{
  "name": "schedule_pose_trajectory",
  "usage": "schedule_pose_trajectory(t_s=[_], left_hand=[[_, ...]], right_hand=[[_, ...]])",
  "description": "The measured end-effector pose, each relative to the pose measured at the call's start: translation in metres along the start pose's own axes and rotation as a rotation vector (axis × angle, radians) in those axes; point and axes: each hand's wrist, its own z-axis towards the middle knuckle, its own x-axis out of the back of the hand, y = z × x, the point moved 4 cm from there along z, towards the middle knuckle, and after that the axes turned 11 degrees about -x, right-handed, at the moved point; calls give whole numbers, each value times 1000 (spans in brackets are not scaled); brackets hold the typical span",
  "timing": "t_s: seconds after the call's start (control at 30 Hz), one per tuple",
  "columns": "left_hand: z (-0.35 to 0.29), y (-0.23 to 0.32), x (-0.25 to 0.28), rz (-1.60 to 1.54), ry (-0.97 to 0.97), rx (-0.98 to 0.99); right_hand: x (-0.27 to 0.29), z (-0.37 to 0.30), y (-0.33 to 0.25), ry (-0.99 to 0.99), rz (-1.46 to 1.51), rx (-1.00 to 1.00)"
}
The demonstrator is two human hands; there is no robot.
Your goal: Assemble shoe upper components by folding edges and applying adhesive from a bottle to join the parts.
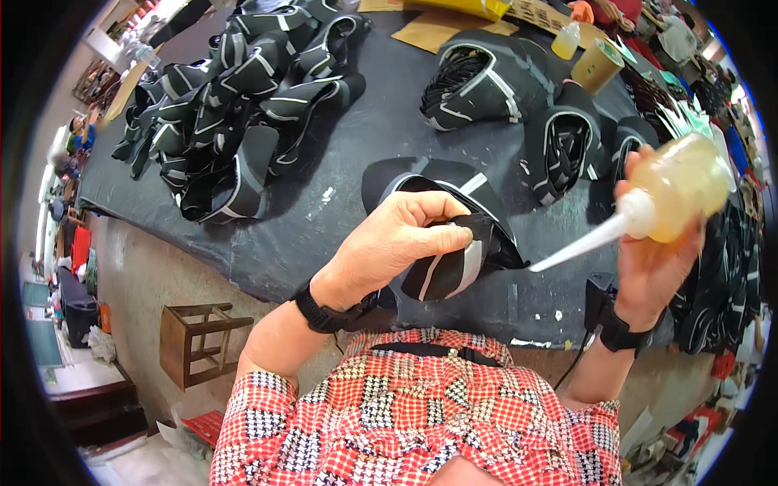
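My left hand point(405, 235) is closed in a pinch on the edge of a black shoe upper point(421, 279) with grey-white stripes, which rests on the dark table near my body. In my right hand point(648, 263) is a squeeze bottle point(685, 182) of yellowish liquid, tilted so its long white nozzle point(579, 245) points down and left. The nozzle's tip is at the right end of the upper; whether it touches I cannot tell. Fingers wrap round the bottle, partly hidden behind it.
Many similar uppers point(235, 89) are heaped on the table point(324, 194) at the far left. Stuffed bundles of uppers point(494, 81) stand at the back right, near a tape roll point(598, 65) and a small bottle point(566, 40). A wooden stool point(198, 340) is on the floor at left.
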Motion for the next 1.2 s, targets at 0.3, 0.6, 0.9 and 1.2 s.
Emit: schedule_pose_trajectory(t_s=[0.3,0.6,0.9,1.2], left_hand=[[10,4,-10,154,-140,182],[15,2,-15,236,-189,164],[17,3,-15,295,-204,158],[24,-2,-16,293,-205,142]], right_hand=[[-10,2,-11,131,-584,152],[8,-6,-3,267,-693,193],[14,-1,2,250,-750,189],[23,1,-4,296,-708,162]])
